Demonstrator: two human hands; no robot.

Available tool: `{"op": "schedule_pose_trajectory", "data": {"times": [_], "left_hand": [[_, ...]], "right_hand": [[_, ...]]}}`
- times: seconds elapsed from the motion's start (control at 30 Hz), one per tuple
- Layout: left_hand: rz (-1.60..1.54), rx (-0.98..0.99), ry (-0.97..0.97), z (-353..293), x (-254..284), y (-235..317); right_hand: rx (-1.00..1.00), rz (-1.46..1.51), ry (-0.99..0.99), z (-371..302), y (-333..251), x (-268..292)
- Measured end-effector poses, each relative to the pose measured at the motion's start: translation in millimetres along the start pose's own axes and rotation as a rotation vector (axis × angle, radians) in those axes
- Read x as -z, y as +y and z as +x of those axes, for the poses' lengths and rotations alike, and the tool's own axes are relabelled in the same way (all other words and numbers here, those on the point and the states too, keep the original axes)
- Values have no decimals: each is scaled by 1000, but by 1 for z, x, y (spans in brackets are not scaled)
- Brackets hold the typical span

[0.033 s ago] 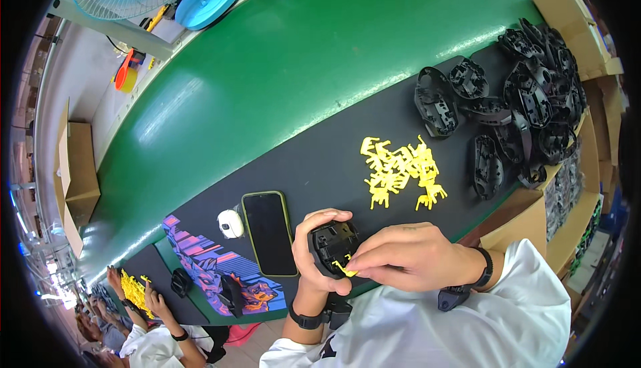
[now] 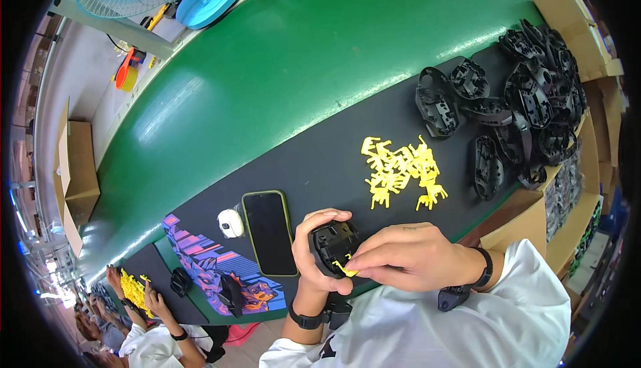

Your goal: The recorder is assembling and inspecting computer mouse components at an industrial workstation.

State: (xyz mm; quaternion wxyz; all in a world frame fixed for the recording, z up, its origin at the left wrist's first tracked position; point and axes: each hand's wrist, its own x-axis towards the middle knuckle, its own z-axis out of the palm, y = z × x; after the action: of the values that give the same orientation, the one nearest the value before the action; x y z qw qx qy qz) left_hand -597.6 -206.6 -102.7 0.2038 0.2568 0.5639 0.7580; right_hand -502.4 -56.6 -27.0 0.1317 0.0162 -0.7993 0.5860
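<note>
My left hand [image 2: 308, 261] grips a black plastic shell [image 2: 332, 242] just above the table's near edge. My right hand [image 2: 407, 258] pinches a small yellow clip [image 2: 345, 269] and holds it against the lower side of that shell. A loose pile of the same yellow clips [image 2: 400, 167] lies on the black mat [image 2: 320, 161] beyond my hands. Several more black shells [image 2: 527, 101] are heaped at the far right of the mat.
A dark phone [image 2: 269, 232] and a small white device [image 2: 230, 223] lie left of my hands, beside a colourful mat [image 2: 200, 261]. A green conveyor surface [image 2: 300, 67] runs behind. Cardboard boxes [image 2: 521, 224] stand at right. A co-worker's hands [image 2: 153, 301] work at lower left.
</note>
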Motion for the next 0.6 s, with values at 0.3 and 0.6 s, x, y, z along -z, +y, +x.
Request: {"op": "schedule_pose_trajectory", "data": {"times": [0.3,0.6], "left_hand": [[171,-133,22,-1,6,1],[264,-245,35,6,5,5]], "right_hand": [[49,-17,-12,5,1,-3],[92,88,-3,9,5,-5]]}}
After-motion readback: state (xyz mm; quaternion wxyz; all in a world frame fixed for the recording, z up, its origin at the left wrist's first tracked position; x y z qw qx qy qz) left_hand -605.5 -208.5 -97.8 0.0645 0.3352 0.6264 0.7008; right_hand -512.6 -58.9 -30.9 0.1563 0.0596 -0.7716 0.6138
